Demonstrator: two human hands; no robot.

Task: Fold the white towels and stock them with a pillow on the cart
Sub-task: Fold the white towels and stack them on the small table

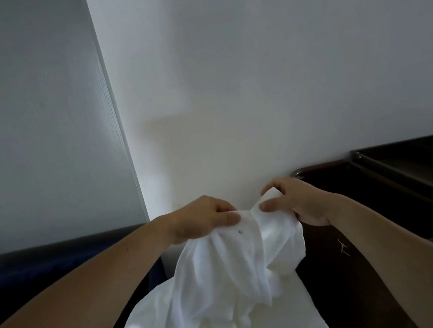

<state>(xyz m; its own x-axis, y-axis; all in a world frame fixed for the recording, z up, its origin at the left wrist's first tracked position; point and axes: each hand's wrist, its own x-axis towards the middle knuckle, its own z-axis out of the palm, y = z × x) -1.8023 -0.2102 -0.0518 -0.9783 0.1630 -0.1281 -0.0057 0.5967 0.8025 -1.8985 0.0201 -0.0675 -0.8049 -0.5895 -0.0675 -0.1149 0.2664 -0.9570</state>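
Observation:
A crumpled white towel point(216, 287) hangs in front of me, held up by its top edge. My left hand point(201, 218) pinches the edge on the left, thumb on the near side. My right hand point(293, 202) pinches the edge a short way to the right, fingers curled over the cloth. The two hands are close together, with a small fold of towel between them. The rest of the towel droops in loose bunches down to the bottom of the view. A dark cart point(419, 187) with metal rails stands at the right, beside my right arm.
A white wall point(279, 67) fills the view ahead, with a grey panel point(25, 124) at the left. A dark blue surface point(28, 281) lies low on the left under my left arm. A white flat surface point(293, 322) shows below the towel.

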